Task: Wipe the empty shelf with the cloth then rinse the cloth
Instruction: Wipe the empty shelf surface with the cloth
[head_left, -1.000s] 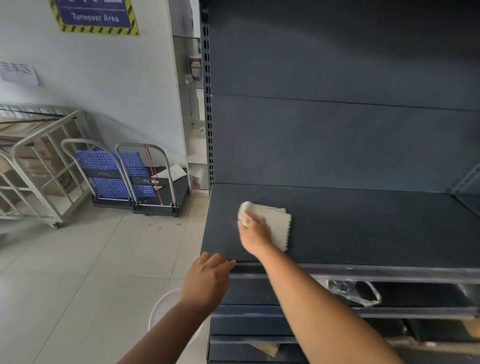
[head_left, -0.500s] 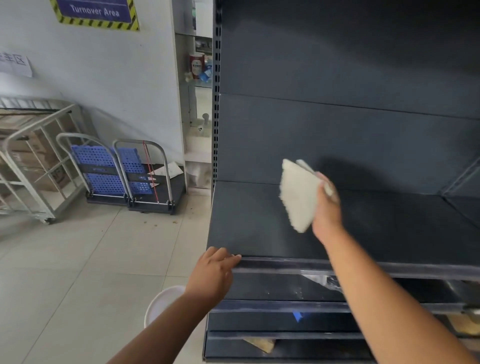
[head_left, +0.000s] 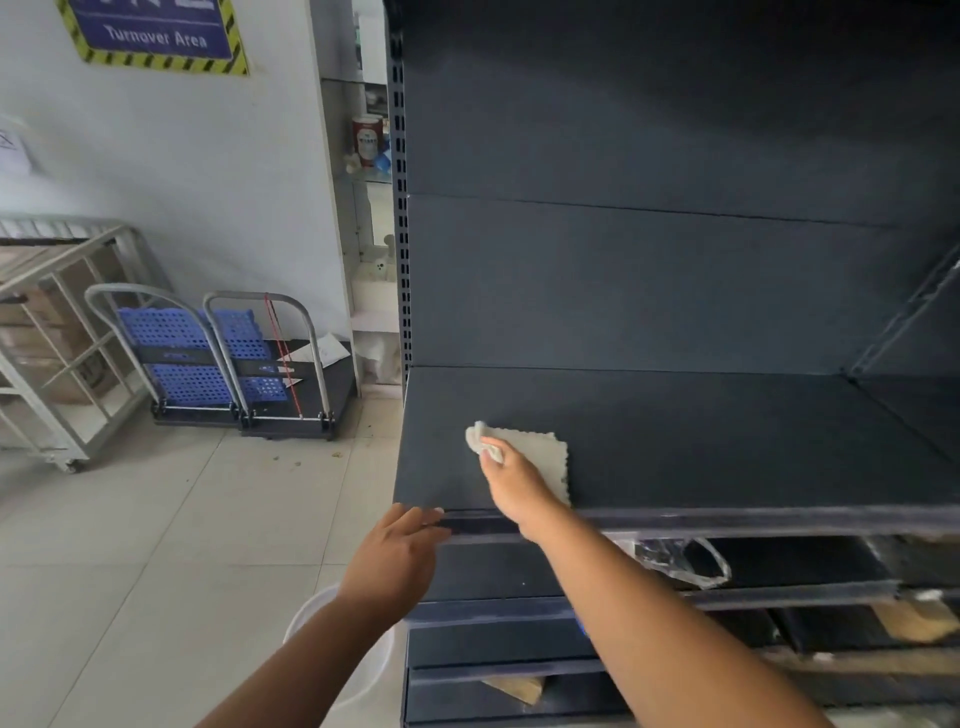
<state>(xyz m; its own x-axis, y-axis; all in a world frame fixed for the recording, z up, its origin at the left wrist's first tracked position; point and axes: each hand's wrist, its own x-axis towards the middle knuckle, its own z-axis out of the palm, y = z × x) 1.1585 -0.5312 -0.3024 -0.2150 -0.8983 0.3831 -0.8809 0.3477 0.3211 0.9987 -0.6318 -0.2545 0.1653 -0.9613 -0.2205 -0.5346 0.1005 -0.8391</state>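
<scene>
A dark empty shelf (head_left: 701, 441) runs across the middle and right of the head view. A pale cloth (head_left: 543, 452) with a wavy edge lies flat on its left front part. My right hand (head_left: 511, 480) presses down on the cloth, fingers gripping its left corner. My left hand (head_left: 395, 558) rests with its fingertips on the shelf's front rail, holding nothing else. A white bucket (head_left: 311, 618) stands on the floor below my left forearm, mostly hidden by it.
Lower shelves (head_left: 753, 597) hold a clear plastic bag (head_left: 680, 561) and scraps of cardboard. Two folding trolleys with blue crates (head_left: 218, 358) and a metal cage cart (head_left: 47, 338) stand against the left wall on the tiled floor (head_left: 130, 545).
Half a second ago my right hand held the cloth lifted above the shelf to the right; now it has come back down and presses the cloth flat on the shelf's left front.
</scene>
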